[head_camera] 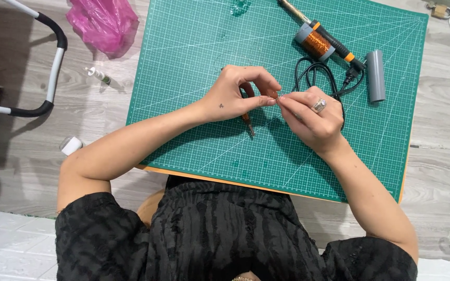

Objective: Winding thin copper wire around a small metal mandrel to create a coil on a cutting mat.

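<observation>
Starting at the far left, a white and black frame (53,62) curves over the wooden floor (444,171), with a pink bag (104,22) beside it at the top. A small tube (98,75) lies just below the bag, and a white cap (71,145) sits lower down, near the person's left elbow. A green mat (194,52) on an orange board covers the middle of the floor.

Over the mat, the left hand (235,93) has thumb and forefinger pinched together, and the right hand (313,117), wearing a ring, meets it fingertip to fingertip. Each grip is clenched on something very thin between them; it is too small to tell what. The pinch point hovers above the mat's centre. A slim tool (248,124) pokes out beneath the left hand, its tip toward the person.

Further right, a black cord (316,75) loops just behind the right hand. Above it a soldering iron (334,42) lies diagonally, touching a copper wire spool (316,43). A grey tube (376,75) lies near the mat's right edge.
</observation>
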